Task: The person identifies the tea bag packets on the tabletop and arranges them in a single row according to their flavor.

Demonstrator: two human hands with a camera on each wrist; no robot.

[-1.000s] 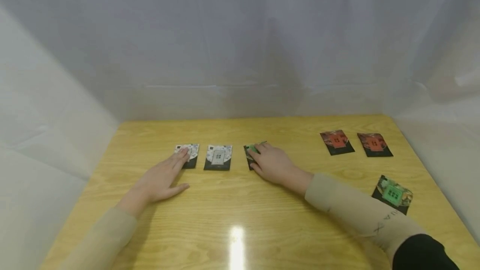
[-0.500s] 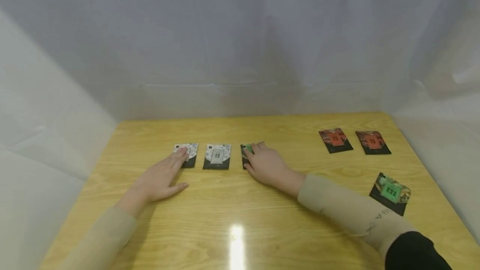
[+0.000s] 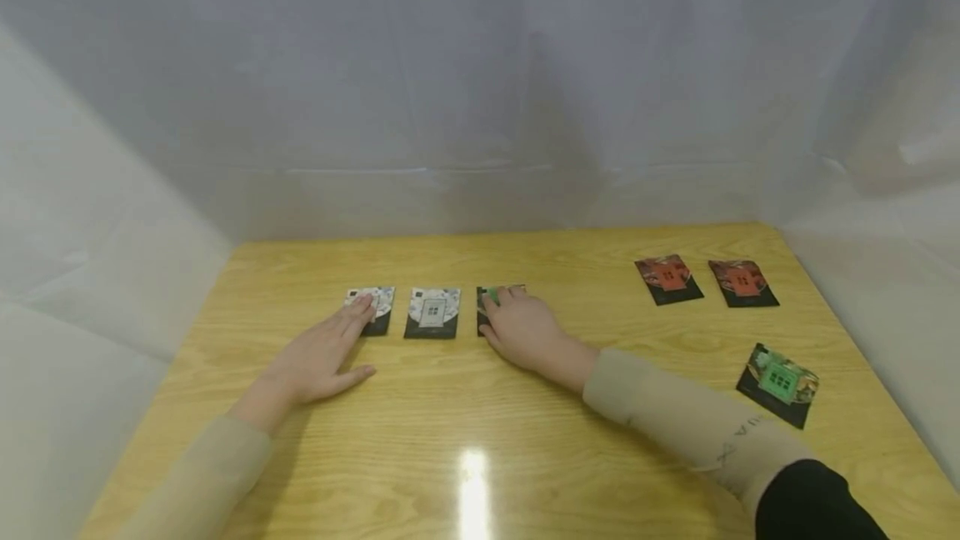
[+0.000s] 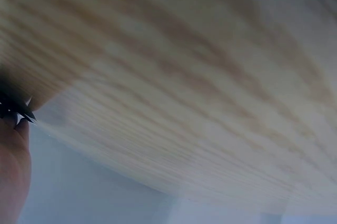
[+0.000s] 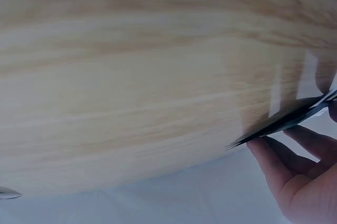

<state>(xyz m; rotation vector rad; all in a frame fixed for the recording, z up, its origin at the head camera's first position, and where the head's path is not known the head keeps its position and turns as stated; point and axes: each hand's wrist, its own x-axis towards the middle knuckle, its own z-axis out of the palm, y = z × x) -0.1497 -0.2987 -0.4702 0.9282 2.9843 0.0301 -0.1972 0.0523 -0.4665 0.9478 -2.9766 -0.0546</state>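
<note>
My left hand (image 3: pixel 321 357) lies with straight fingers over a white-and-black flat packet (image 3: pixel 381 319), covering its left part. A second white-and-black packet (image 3: pixel 432 315) lies just to the right, with a grey label in its middle. My right hand (image 3: pixel 527 330) rests its fingertips on a green-and-black packet (image 3: pixel 491 297), hiding much of it. In the right wrist view, the extended fingers (image 5: pixel 268 163) press on the face of this thin dark packet (image 5: pixel 287 121). Only the edge of the left packet (image 4: pixel 18 107) shows beside the fingers in the left wrist view.
Two red-and-black packets (image 3: pixel 669 279) lie at the back right of the wooden table (image 3: pixel 420 440). Another green-and-black packet (image 3: pixel 778 384) sits tilted near the right edge, beyond the right sleeve (image 3: pixel 675 407). White cloth (image 3: pixel 480 90) hangs behind the table and along both sides.
My right hand has slid the green packet left, closer to the white packets, and turned it straighter. The left hand has stayed on its packet.
</note>
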